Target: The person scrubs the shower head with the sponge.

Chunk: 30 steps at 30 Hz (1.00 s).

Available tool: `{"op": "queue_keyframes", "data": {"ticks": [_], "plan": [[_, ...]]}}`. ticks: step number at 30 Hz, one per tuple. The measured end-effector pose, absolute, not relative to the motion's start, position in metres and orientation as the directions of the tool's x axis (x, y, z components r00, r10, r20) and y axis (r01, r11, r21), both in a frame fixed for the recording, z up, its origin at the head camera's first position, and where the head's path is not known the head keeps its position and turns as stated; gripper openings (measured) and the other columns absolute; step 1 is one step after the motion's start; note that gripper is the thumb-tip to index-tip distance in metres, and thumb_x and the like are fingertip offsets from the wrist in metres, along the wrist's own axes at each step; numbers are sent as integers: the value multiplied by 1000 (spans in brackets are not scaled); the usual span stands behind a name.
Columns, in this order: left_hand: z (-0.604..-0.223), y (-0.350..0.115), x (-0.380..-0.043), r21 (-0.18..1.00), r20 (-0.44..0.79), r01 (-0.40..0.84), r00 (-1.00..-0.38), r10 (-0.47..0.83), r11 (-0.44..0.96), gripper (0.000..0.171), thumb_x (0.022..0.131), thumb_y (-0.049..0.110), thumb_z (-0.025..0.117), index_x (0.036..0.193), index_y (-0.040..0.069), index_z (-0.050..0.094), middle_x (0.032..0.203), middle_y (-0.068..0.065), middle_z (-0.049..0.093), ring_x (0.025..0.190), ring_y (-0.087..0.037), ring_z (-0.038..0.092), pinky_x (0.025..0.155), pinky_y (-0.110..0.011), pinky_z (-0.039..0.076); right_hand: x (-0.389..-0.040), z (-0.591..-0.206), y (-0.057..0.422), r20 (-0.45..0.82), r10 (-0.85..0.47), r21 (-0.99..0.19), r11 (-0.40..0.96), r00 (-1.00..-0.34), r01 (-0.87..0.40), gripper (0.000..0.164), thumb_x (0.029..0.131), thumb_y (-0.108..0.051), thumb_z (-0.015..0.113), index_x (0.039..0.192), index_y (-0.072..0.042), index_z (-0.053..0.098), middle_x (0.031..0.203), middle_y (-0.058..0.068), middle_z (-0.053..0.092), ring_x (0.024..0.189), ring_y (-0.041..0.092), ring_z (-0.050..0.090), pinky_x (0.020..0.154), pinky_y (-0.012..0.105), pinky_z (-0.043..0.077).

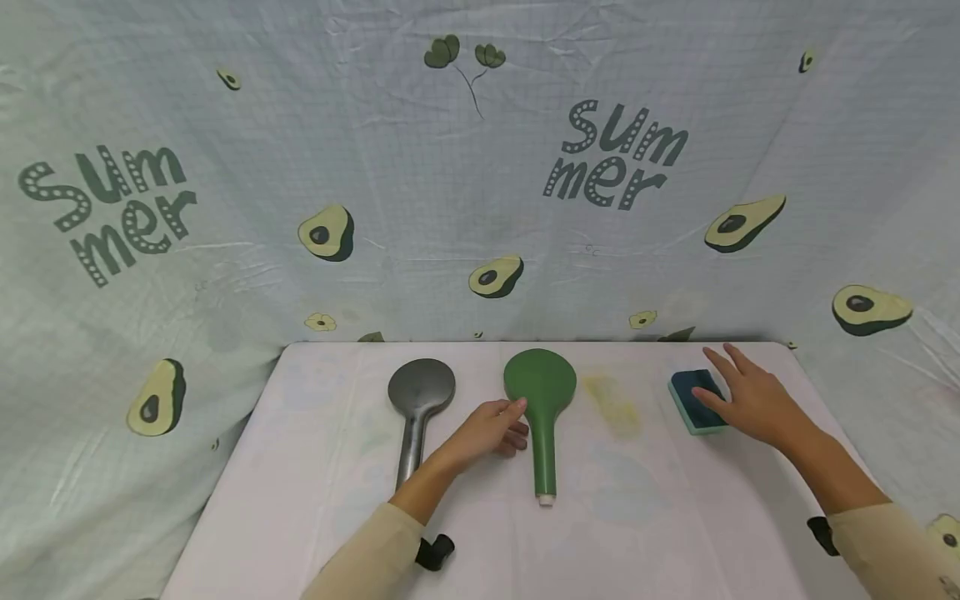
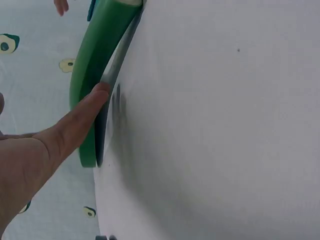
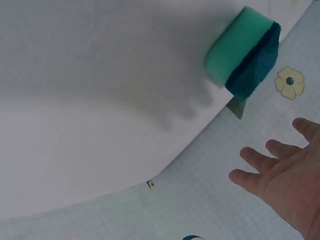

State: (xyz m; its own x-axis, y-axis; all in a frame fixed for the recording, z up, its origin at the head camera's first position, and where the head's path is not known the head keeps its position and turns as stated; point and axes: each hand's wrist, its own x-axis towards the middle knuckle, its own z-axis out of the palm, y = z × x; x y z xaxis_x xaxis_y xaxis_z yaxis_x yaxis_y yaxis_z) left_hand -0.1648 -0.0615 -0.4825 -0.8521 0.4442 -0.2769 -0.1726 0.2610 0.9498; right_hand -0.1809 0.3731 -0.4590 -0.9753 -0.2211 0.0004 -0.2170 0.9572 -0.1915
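A green shower head lies on the table, its round head toward the back and its handle toward the front. My left hand is at its left side, fingers loosely bent and thumb tip right at the neck. In the left wrist view a finger overlaps the edge of the green shower head. At the right, my right hand is spread over a sponge with a dark scouring top and a mint green body. The right wrist view has the fingers apart from the sponge.
A grey shower head lies left of the green one, its handle partly behind my left forearm. A yellowish stain marks the white tabletop between green shower head and sponge. Behind the table hangs a cloth printed with avocados.
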Motion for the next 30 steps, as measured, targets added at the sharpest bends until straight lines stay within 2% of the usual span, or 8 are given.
{"op": "queue_keyframes", "data": {"ticks": [6, 12, 17, 21, 25, 30], "plan": [[-487, -53, -162, 931, -360, -299, -839, 407, 207, 68, 110, 49, 42, 135, -14, 54, 117, -27, 70, 105, -40, 73, 85, -44, 64, -181, -460, 375, -24, -233, -209, 952, -972, -223, 81, 102, -51, 60, 155, 4, 33, 155, 44, 28, 131, 69, 40, 103, 81, 36], [-492, -49, -162, 909, -416, -375, -825, 382, 181, 68, 109, 50, 44, 133, -14, 56, 113, -24, 71, 99, -36, 76, 81, -43, 64, -183, -463, 374, -63, -234, -254, 944, -970, -211, 83, 102, -51, 59, 156, 5, 31, 155, 45, 25, 133, 69, 36, 103, 82, 34], [-496, -43, -162, 886, -463, -437, -810, 359, 155, 59, 108, 46, 49, 123, -9, 62, 109, -19, 71, 87, -27, 76, 80, -42, 64, -184, -469, 374, -97, -235, -290, 936, -967, -199, 84, 103, -52, 58, 157, 5, 30, 157, 44, 22, 134, 71, 32, 101, 84, 33], [-496, -37, -162, 869, -491, -478, -800, 345, 129, 53, 106, 44, 52, 115, -7, 65, 98, -11, 68, 77, -17, 69, 78, -39, 63, -184, -474, 374, -126, -224, -304, 936, -966, -177, 84, 103, -54, 57, 158, 3, 29, 158, 43, 21, 136, 71, 30, 102, 84, 32], [-496, -33, -163, 856, -499, -514, -788, 360, 60, 45, 106, 38, 55, 111, -6, 65, 90, -6, 64, 73, -15, 66, 78, -38, 63, -183, -474, 372, -136, -209, -317, 935, -968, -157, 84, 102, -54, 58, 158, 3, 30, 158, 43, 21, 136, 71, 30, 102, 84, 32], [-495, -29, -162, 847, -487, -531, -786, 381, -11, 33, 105, 28, 58, 110, -3, 67, 87, -4, 68, 74, -13, 69, 80, -40, 63, -181, -475, 371, -139, -203, -331, 932, -969, -148, 85, 102, -53, 59, 158, 3, 28, 158, 43, 21, 135, 71, 30, 102, 84, 33]]}}
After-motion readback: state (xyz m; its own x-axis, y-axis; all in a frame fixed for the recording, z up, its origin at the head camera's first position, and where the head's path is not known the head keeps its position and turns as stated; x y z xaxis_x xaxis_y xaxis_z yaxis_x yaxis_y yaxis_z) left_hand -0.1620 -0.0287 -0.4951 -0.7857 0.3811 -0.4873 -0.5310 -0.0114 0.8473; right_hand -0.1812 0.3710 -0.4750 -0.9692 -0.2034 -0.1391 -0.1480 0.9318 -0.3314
